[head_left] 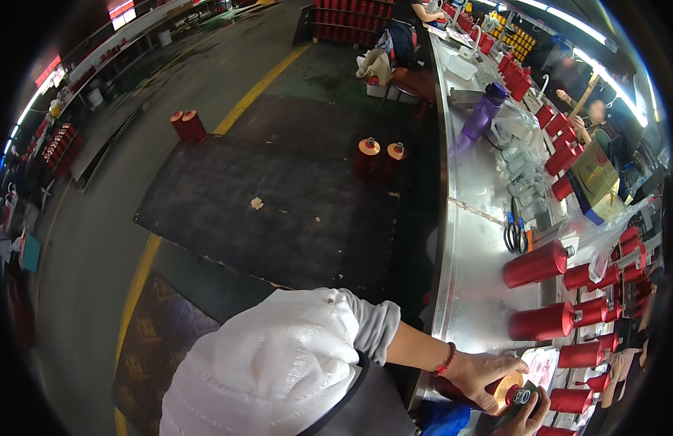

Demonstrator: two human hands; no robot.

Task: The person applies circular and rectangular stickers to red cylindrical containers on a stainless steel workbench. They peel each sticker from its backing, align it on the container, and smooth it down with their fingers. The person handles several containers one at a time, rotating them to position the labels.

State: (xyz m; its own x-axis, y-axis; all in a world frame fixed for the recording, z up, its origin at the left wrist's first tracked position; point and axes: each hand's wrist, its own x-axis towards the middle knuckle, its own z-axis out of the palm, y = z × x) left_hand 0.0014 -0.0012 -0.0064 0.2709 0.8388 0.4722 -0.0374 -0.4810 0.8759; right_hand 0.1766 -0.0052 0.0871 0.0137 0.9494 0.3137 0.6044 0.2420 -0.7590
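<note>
Bottle [506, 384], red-bodied with a gold shoulder and clear neck, lies at the near end of the metal bench [473, 254], neck toward the right; it is the centre of the clock directions below. The left hand [483, 376], with a red bracelet [448, 359] at the wrist, curves around the gold shoulder, thumb and fingers closed on it. The right hand [531, 416], cut by the lower edge, bends its fingers about a dark green piece [510, 415] beside the neck; its grip is closed, though the piece is partly hidden. A printed sheet [542, 363] sits at 2 o'clock and blue material [444, 417] at 8 o'clock. Two red bottles [540, 321] lie at 12 to 1 o'clock, with scissors [516, 236] beyond them. Farther along at 12 o'clock stands a purple drinking bottle [484, 112]. On the floor side, a dark board [278, 211] is at 10 o'clock; two gold-topped red containers [367, 158] stand at 11 o'clock.
</note>
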